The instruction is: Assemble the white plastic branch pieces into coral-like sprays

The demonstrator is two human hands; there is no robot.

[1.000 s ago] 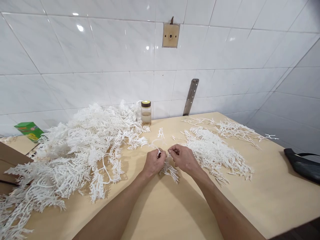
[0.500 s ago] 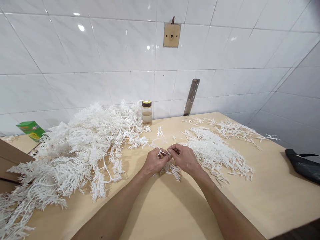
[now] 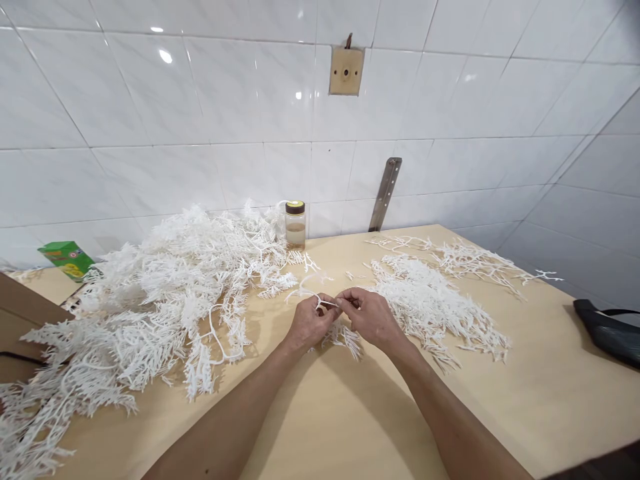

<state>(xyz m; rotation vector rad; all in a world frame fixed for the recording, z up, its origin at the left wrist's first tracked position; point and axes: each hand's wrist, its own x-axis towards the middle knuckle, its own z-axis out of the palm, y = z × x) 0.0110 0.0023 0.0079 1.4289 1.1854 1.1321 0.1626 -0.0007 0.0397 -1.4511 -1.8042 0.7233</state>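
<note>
My left hand and my right hand meet over the middle of a pale wooden table. Both pinch one white plastic branch sprig, whose thin stem runs between the fingertips and whose feathery tip hangs under my hands. A big heap of the same white branches lies to the left. A flatter pile of separated sprigs lies to the right of my right hand.
A small jar with a dark lid stands by the tiled wall. A green box and brown cardboard sit at far left. A black bag lies at the right edge. A metal strip leans on the wall.
My hands have stayed together on the sprig, fingers shifting slightly along its stem. The loose end of the stem has swung a little left and away.
</note>
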